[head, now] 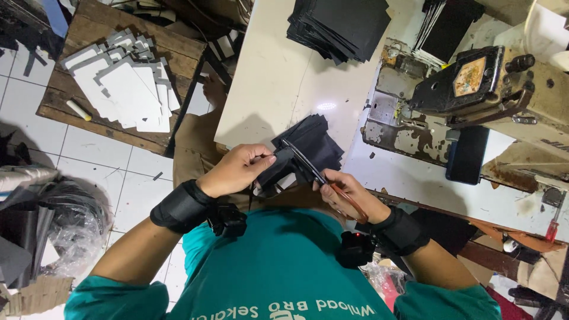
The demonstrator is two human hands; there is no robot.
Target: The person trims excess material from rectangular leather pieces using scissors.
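Both hands, left hand [237, 170] and right hand [347, 192] (with scissors [317, 172]), grip black fabric [308, 148] between them.

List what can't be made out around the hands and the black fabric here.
Head view only:
- Scissors: the blade tips vanish against the black fabric piece.
- Right hand: its fingers hide the scissor handles.
- Left hand: its palm side faces away.
- Sewing machine: cut off by the right edge.

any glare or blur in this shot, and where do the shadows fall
Head view: one small white glare spot on the table; the hands' shadow falls on it by the left hand; black pieces lose detail; right hand and scissors sharp; edges bow slightly.
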